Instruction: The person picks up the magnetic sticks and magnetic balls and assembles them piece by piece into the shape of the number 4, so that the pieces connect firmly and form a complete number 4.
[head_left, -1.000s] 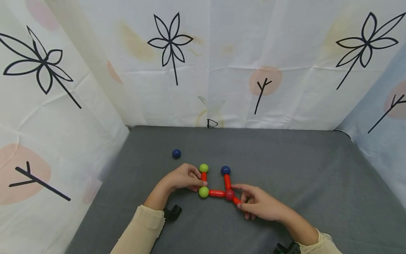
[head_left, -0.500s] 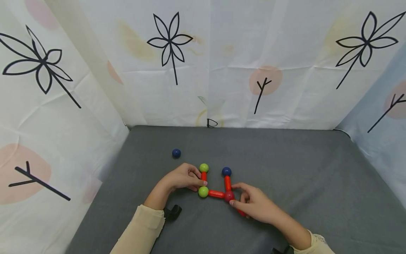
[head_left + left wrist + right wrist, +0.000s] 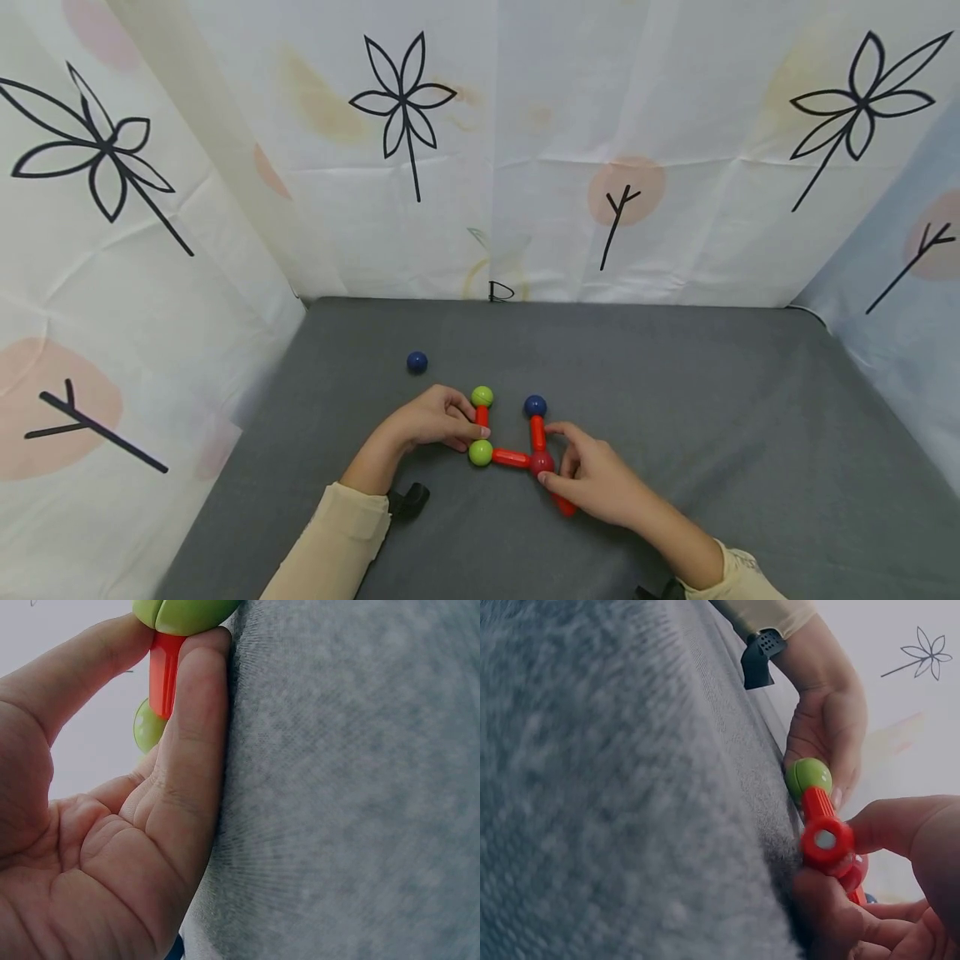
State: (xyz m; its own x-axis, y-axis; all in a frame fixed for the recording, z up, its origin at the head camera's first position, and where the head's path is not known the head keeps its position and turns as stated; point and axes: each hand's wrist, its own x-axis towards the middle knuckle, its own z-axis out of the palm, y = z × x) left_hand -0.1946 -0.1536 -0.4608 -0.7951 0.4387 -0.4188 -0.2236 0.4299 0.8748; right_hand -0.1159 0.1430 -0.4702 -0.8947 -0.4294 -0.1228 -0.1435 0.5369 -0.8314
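Note:
My left hand pinches an upright-lying red magnetic rod between two green balls; the lower green ball sits just below the thumb. In the left wrist view, thumb and finger meet around that rod. A second red rod joins the lower green ball to a red ball. My right hand grips around the red ball, thumb on its near side. From it one rod runs to a blue ball. Another rod points toward me, its silver end facing the right wrist camera.
A loose blue ball lies beyond my left hand on the grey cloth. A white printed curtain stands around the back and sides. Dark wrist mounts sit close to the cloth.
My right hand has shifted left, its thumb going from the free rod to the red ball. That rod has swung to point more toward me. The left hand stays in place.

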